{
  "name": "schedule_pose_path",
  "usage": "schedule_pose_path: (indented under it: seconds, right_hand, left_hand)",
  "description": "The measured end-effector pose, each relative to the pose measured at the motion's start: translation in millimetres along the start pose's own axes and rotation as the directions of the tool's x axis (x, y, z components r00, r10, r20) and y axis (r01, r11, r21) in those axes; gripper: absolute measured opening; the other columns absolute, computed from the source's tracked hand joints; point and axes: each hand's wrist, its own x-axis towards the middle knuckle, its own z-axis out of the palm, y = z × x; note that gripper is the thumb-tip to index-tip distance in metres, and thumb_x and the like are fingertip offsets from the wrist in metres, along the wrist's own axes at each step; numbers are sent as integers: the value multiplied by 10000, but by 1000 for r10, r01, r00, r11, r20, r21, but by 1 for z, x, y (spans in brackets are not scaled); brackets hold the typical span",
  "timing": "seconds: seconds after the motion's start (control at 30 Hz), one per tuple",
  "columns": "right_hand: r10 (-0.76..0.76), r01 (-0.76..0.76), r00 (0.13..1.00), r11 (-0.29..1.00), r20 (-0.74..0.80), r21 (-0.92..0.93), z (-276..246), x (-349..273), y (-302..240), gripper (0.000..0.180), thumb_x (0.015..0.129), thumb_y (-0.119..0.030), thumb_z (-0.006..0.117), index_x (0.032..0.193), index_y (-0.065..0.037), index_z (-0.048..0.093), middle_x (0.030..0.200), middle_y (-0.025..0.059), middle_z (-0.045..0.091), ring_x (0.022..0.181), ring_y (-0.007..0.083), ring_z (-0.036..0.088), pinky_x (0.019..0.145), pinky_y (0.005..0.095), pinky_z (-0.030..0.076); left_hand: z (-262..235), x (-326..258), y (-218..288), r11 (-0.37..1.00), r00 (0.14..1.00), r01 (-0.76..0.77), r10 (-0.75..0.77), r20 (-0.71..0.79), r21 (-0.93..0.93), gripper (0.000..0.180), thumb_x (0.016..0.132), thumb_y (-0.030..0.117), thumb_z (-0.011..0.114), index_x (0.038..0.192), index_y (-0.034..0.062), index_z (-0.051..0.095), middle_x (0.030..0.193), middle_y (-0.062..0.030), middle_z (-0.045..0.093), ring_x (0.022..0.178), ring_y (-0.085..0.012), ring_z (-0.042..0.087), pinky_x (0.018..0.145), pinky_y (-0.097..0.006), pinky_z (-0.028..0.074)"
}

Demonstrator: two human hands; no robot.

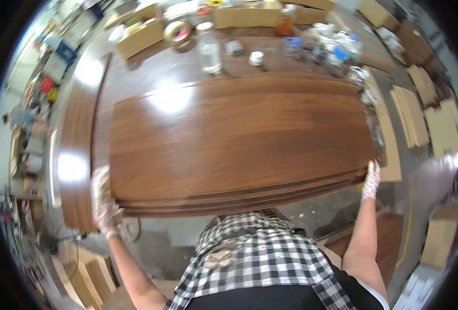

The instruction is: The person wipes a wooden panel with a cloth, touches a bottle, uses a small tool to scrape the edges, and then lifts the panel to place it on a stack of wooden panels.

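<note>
A stack of several glossy brown wooden panels (239,137) lies in front of me, its near edges stepped one over another. My left hand (104,199), in a pale stained glove, grips the near left corner, fingers along the short side. At the near right corner, my right hand (371,181), in a white glove with red marks, holds the panel edge. The fingers' undersides are hidden, so how many panels they grip cannot be told. Both arms are spread wide.
Behind the stack stand a clear bottle (209,49), a tape roll (178,33), a small white jar (256,58) and an amber bottle (286,21). A long brown board (79,144) lies at left. Cardboard sheets (411,116) are at right. Two people work far left.
</note>
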Motion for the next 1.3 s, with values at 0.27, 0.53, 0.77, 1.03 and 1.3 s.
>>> schedule_pose_path:
  seconds: [0.27, 0.53, 0.77, 1.03, 1.3]
  right_hand:
    - [-285, 139, 930, 857, -233, -496, -2, 2, 7, 547, 906, -353, 582, 1291, 25, 492, 1311, 235, 510, 1218, 360, 473, 1054, 412, 353]
    - [-268, 106, 861, 926, -433, -362, -19, -119, 37, 345, 911, -140, 567, 1230, -12, 536, 1157, 182, 591, 1051, 320, 574, 939, 387, 452]
    - [97, -196, 866, 968, -491, -155, -17, -238, 80, 250, 909, -55, 541, 1150, -11, 589, 1102, 150, 622, 1029, 269, 585, 943, 358, 445]
    - [-156, 136, 971, 983, -179, -119, 27, -146, -38, 118, 848, -139, 623, 949, -117, 680, 990, 86, 645, 942, 290, 611, 841, 373, 501]
    - [-383, 319, 886, 912, -261, -257, -9, -55, 2, 542, 758, -179, 735, 1257, -103, 539, 1222, 122, 558, 1173, 307, 494, 1013, 400, 402]
  left_hand:
    - [107, 76, 66, 994, 971, -91, 75, 227, 59, 365, 948, 221, 542, 1275, 58, 548, 1118, -77, 627, 858, -180, 635, 610, -276, 549]
    - [333, -72, 94, 166, 193, -978, 464, 865, 129, 479, 806, 146, 644, 1249, 23, 510, 1401, -141, 440, 1304, -354, 374, 1034, -514, 256]
    - [400, -111, 110, 129, 35, -991, 467, 883, -30, 470, 821, 197, 626, 1248, 25, 530, 1423, -129, 413, 1315, -356, 351, 1058, -537, 232]
    - [428, -140, 105, 94, 82, -995, 518, 852, 39, 482, 816, 204, 634, 1269, 85, 519, 1379, -106, 461, 1280, -370, 393, 1041, -572, 251]
    - [420, -135, 103, 153, 85, -988, 564, 822, -3, 477, 830, 168, 623, 1280, 83, 487, 1356, -142, 470, 1271, -364, 412, 1029, -533, 273]
